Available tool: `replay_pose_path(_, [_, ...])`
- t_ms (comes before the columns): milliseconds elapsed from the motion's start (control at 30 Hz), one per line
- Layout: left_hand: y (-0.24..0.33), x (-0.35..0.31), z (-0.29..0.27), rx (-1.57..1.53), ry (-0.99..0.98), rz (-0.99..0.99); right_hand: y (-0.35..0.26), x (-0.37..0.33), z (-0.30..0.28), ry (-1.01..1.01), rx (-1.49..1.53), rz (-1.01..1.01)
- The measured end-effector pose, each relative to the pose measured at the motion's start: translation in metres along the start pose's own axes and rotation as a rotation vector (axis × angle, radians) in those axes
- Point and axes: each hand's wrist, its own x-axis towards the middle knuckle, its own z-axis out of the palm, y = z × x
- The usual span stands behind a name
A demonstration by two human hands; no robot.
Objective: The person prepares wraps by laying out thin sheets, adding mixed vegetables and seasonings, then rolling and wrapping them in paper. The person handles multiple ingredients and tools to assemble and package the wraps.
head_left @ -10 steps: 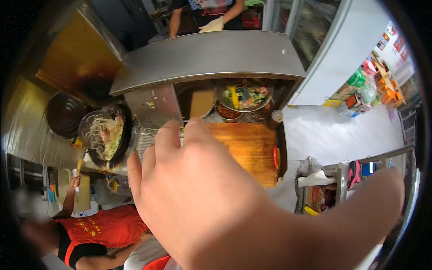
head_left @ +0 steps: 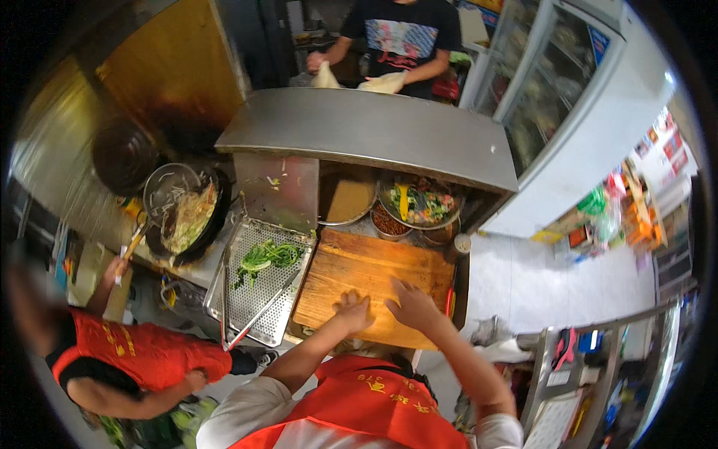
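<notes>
Head view: a wooden cutting board (head_left: 374, 262) lies just below centre, toward six o'clock; over its near half, the left hand (head_left: 353, 310) and right hand (head_left: 413, 305) are wide and empty, though contact cannot be told; from the board, a perforated metal tray (head_left: 254, 295) with leafy greens (head_left: 262, 257) and tongs (head_left: 262, 313) sits at nine o'clock; a black wok (head_left: 223, 206) at ten; a yellow spoon (head_left: 404, 202) in chopped vegetables (head_left: 432, 206) at one.

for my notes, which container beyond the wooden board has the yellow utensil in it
The wide bowl of mixed chopped food, right of the tan-filled pan; its yellow utensil sets it apart, as the others show none.
</notes>
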Motion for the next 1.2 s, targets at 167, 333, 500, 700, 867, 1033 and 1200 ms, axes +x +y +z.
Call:
replay_pose_path(167, [0.005,0.010,0.057,0.227,0.029,-0.060,0.118,-0.053,0.137,-0.419,-0.228,0.385])
replay_pose_path(333, [0.013,-0.002,0.037,0.225,-0.038,-0.081,0.122,-0.068,0.159,-0.336,-0.273,0.327])
replay_pose_path(500, [0.013,-0.003,0.047,0.217,-0.020,-0.087,0.123,-0.066,0.170,-0.240,-0.274,0.332])
replay_pose_path(700, [0.004,0.004,0.056,0.168,0.046,-0.081,0.113,-0.067,0.160,-0.260,-0.223,0.322])
replay_pose_path(867, [0.011,-0.015,0.045,0.133,0.016,-0.069,0.117,-0.069,0.162,-0.298,-0.252,0.370])
replay_pose_path(1033, [0.003,0.000,0.058,0.082,0.063,-0.075,0.116,-0.072,0.163,-0.263,-0.256,0.299])
replay_pose_path(1200, [0.011,-0.004,0.047,0.156,0.040,-0.088,0.119,-0.071,0.166,-0.216,-0.227,0.318])
